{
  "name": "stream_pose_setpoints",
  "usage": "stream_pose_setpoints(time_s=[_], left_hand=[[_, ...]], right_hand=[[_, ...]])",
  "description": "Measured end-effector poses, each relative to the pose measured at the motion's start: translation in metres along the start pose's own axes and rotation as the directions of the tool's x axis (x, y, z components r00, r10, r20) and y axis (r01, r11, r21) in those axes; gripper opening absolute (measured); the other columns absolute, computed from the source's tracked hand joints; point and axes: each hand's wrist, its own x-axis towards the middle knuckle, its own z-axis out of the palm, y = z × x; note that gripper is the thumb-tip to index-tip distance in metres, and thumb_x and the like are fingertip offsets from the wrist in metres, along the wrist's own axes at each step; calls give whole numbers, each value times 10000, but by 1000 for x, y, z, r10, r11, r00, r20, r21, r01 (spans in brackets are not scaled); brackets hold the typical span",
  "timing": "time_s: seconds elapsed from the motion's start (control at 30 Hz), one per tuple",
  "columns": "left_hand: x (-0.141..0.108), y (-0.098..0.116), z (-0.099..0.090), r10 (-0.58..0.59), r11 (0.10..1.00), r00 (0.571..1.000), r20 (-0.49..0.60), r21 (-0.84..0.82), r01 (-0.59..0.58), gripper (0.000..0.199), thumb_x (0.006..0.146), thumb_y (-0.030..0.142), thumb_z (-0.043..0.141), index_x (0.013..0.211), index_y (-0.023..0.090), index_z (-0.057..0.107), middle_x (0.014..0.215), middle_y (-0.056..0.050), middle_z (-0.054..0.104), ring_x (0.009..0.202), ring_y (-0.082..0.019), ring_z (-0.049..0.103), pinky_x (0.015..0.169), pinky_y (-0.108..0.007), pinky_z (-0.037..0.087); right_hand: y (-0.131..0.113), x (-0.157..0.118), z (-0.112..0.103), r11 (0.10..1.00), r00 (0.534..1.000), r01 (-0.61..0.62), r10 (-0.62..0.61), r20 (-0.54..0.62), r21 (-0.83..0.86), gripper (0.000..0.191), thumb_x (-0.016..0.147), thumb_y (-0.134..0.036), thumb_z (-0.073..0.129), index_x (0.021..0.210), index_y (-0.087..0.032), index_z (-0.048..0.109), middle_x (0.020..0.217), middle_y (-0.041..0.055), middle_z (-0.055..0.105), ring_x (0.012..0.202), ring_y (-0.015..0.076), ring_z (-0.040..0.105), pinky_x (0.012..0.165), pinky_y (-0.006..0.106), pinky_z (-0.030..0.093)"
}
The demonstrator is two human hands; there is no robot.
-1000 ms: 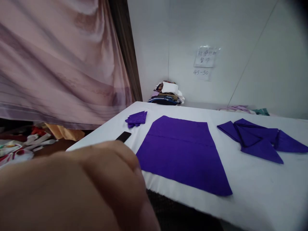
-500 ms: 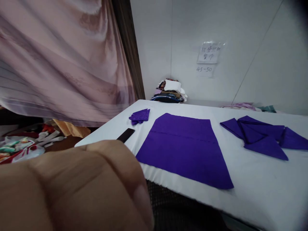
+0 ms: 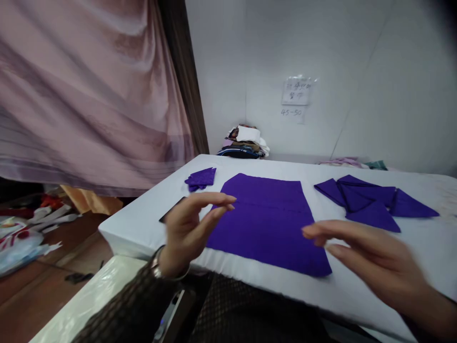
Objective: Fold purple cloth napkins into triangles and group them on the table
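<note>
A flat purple cloth [image 3: 264, 224] with a crease across it lies spread on the white-covered table [image 3: 285, 290]. My left hand [image 3: 189, 228], with a bracelet at the wrist, hovers by the cloth's left edge. Its fingers and thumb are apart and hold nothing. Over the table by the cloth's right edge, my right hand [image 3: 378, 262] is also open, thumb below the fingers, slightly blurred. Partly behind my left hand is a dark flat phone-like object [image 3: 170, 212]. A folded, fan-like purple cloth [image 3: 202, 179] sits farther back on the left.
More purple cloths [image 3: 371, 197] lie loosely folded on the right. A pile of clothes [image 3: 244, 143] is at the table's far edge, near a wall with a paper sign [image 3: 296, 93]. A pink curtain [image 3: 107, 85] hangs on the left, with plastic bags [image 3: 21, 243] below it.
A hand that filled the lower left, close to the camera, has drawn away. Both my hands now show, apart, above the cloth. The view has shifted slightly; the cloths lie as before.
</note>
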Motion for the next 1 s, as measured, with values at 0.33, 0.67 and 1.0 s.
stream_pose_setpoints(time_s=[0.33, 0.67, 1.0], left_hand=[[-52, -164, 44, -315, 698, 893, 321, 716, -11, 339, 842, 335, 505, 1119, 162, 597, 1278, -141, 553, 1194, -284, 499, 992, -440, 409], [-53, -183, 34, -522, 546, 806, 279, 836, 63, 463, 877, 390, 397, 1195, 90, 552, 1139, -135, 611, 1037, -276, 568, 926, -379, 418], [-45, -176, 34, -641, 590, 723, 258, 768, 248, 235, 875, 309, 404, 846, 201, 611, 957, -50, 619, 844, -186, 604, 745, -289, 437]], right_hand=[[126, -43, 67, 870, 972, -72, 171, 162, -488, 353, 867, -307, 506, 1185, -201, 618, 1340, 110, 520, 1265, 287, 442, 1045, 522, 365], [164, -80, 71, 775, 931, -241, 354, 86, -584, 406, 879, -394, 489, 1217, -201, 606, 1372, 124, 484, 1264, 282, 442, 1049, 479, 364], [152, -105, 66, 826, 997, 8, 33, 63, -564, 367, 859, -411, 546, 1170, -241, 636, 1302, 96, 556, 1191, 270, 519, 954, 431, 481]])
